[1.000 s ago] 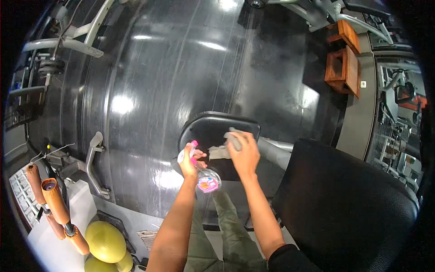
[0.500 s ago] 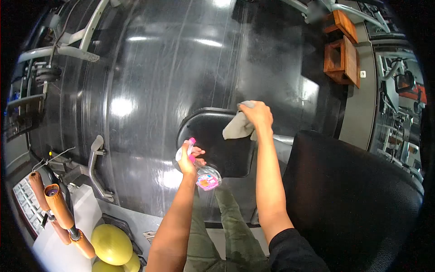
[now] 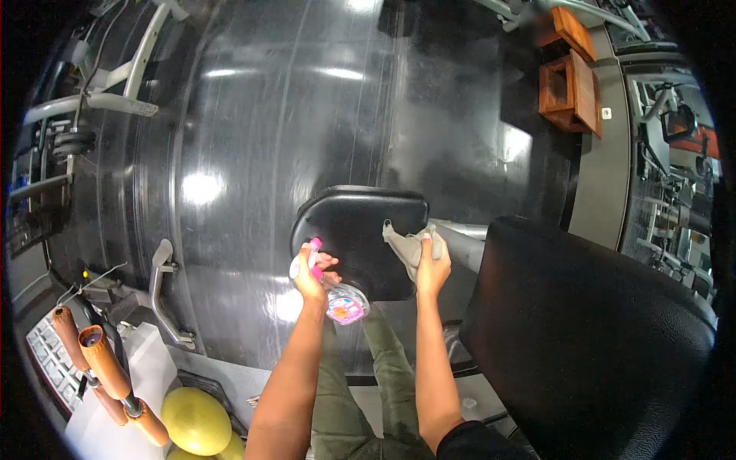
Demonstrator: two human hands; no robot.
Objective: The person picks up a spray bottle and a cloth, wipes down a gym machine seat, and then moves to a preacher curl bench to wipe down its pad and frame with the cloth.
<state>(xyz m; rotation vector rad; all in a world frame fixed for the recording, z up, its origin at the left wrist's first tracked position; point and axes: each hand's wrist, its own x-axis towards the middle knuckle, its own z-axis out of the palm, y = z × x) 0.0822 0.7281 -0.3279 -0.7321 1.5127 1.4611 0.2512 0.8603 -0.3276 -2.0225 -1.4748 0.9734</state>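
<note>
My left hand (image 3: 309, 277) is wrapped round the neck of a clear spray bottle (image 3: 346, 305) with a pink trigger head and a pink label. The bottle is tilted over the near left edge of a black padded seat (image 3: 349, 222). In my right hand (image 3: 434, 268) is a grey cloth (image 3: 406, 247), bunched at the fingers. Its loose end hangs over the right part of the seat; whether it touches the surface I cannot tell.
A large black backrest pad (image 3: 583, 337) stands close on the right. Wooden boxes (image 3: 569, 92) sit by the far right wall. To the left are wooden-gripped handles (image 3: 105, 362), yellow balls (image 3: 195, 420) and a metal foot bar (image 3: 159, 291). Dark, glossy flooring (image 3: 253, 138) lies ahead.
My right hand has come down and nearer to me with the cloth, from the seat's far right edge. My left hand holds the bottle in nearly the same place.
</note>
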